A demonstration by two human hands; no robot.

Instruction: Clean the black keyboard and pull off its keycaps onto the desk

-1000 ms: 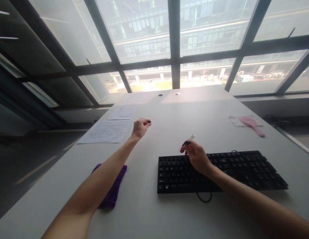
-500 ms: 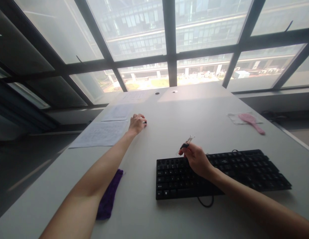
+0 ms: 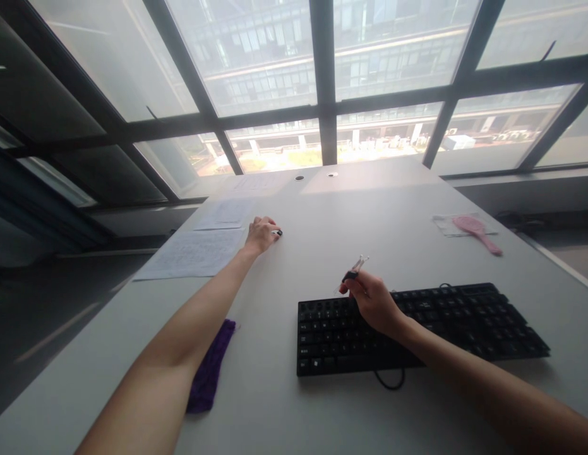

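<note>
My left hand (image 3: pixel 262 234) reaches out over the left middle of the desk, fingertips closed on a small black keycap (image 3: pixel 279 232). Above the upper left edge of a black keyboard (image 3: pixel 331 344), my right hand (image 3: pixel 375 300) pinches a keycap puller (image 3: pixel 350 275). The puller has a dark middle, and thin metal wires stick out from it, tilted up and to the right. My right hand and forearm hide part of the keys.
A purple cloth (image 3: pixel 212 373) lies partly under my left forearm. Printed sheets (image 3: pixel 192 254) run along the desk's left side. A pink hairbrush (image 3: pixel 478 232) rests on a pale wipe or packet at the right. Windows stand beyond the white desk (image 3: pixel 322 215).
The black keycap in my left fingers has turned slightly and shows a little further to the right. My right hand stays almost still with the puller.
</note>
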